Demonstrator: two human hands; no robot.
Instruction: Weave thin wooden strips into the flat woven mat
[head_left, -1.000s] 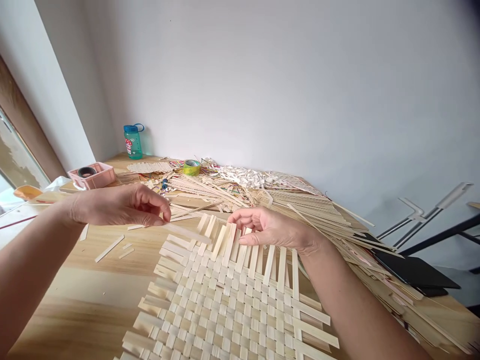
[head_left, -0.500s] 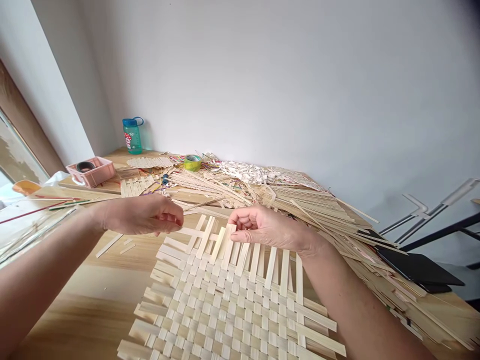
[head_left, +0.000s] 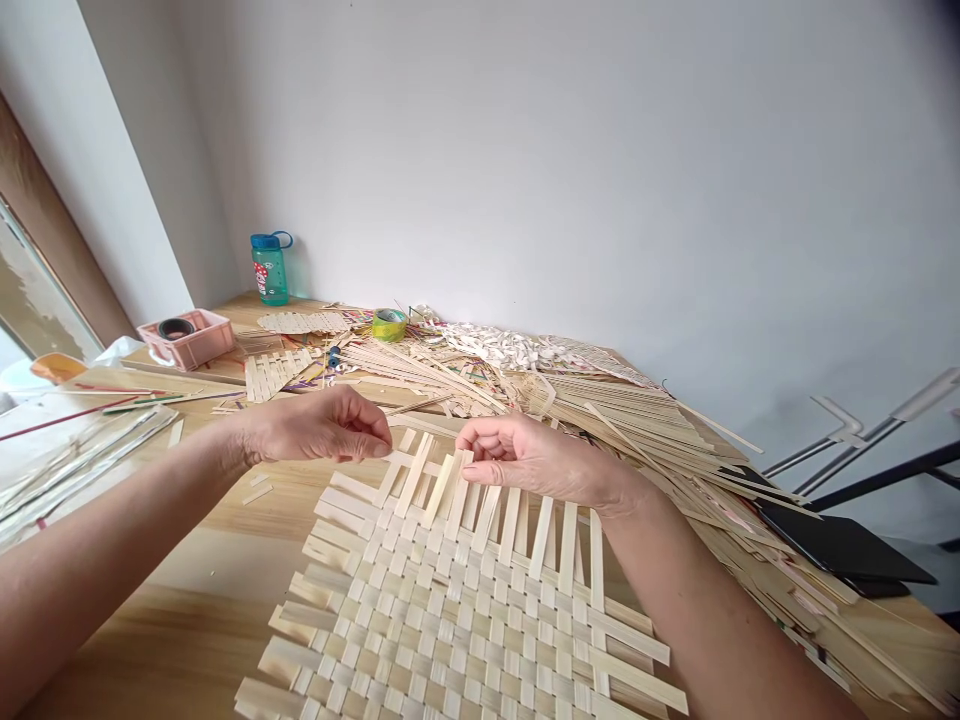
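A woven mat of pale flat strips [head_left: 457,620] fills the lower middle, with loose strip ends sticking out along its visible sides. At its far edge, my left hand [head_left: 334,425] pinches the left end of a crosswise strip [head_left: 411,462], which passes among the upright strip ends. My right hand [head_left: 525,458] is closed on the tip of an upright strip [head_left: 460,495], thumb in front and fingers curled behind. The crosswise strip's right end is hidden behind the upright strips near my right hand.
Behind the mat lie piled loose strips [head_left: 637,410], a roll of yellow-green tape [head_left: 389,324] and a small woven piece [head_left: 274,374]. A blue-green bottle [head_left: 271,272] and a pink basket [head_left: 196,347] stand at the back left. A black flat object [head_left: 847,540] is at the right.
My left hand has moved right, closer to the mat's far edge, and the crosswise strip's left end has shifted right with it. My right hand has barely moved.
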